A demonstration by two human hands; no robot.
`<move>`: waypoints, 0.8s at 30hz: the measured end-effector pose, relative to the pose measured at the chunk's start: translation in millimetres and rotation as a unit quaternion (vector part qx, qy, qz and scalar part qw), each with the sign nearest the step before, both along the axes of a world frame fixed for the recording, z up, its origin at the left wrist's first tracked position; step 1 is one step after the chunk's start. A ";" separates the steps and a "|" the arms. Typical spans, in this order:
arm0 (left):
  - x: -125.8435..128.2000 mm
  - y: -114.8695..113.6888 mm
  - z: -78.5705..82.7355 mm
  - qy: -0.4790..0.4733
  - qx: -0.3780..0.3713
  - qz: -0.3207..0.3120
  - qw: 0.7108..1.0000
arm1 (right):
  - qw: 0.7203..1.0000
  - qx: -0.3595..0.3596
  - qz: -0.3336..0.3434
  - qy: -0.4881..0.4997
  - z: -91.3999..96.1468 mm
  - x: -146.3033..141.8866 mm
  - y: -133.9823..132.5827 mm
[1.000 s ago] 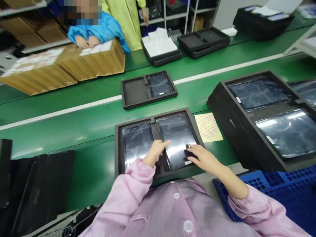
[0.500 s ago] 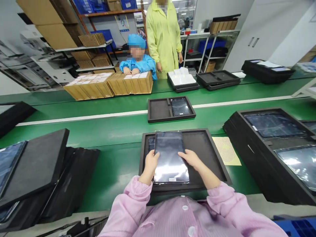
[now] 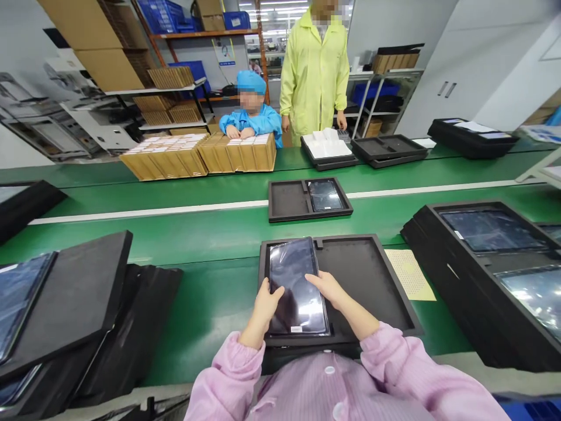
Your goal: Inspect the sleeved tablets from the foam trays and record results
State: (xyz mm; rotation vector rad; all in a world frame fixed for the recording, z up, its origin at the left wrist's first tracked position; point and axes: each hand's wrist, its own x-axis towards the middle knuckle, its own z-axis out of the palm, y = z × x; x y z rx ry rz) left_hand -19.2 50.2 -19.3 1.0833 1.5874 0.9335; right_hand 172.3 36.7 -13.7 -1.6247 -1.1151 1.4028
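Observation:
A flat dark tablet screen (image 3: 294,304), glossy with clear film and a small white label at its near edge, is between my two hands. My left hand (image 3: 265,303) grips its left edge, thumb on the glass. Along the right edge, my right hand (image 3: 326,286) has its thumb on the face; its other fingers are hidden. The screen is over the left compartment of a black foam tray (image 3: 368,275), slightly tilted; whether it touches the bottom I cannot tell. The tray's right compartment shows bare foam.
A smaller-looking foam tray (image 3: 287,200) with one screen lies farther off. Foam tray stacks (image 3: 451,286) with screens stand right, more black trays (image 3: 87,286) left. A perforated yellowish sheet (image 3: 409,273) lies by my tray. Two people, one in blue (image 3: 258,120), one in yellow (image 3: 313,76), are across the bench.
Both hands have carried the screen left relative to the tray, over its left compartment, turning it slightly. More of the right compartment shows. The camera view has shifted a little.

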 end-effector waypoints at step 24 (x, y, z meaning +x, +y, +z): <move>10.8 -21.4 64.7 -0.193 0.383 -0.184 0.884 | 0.912 0.342 0.087 0.208 51.9 48.5 -28.6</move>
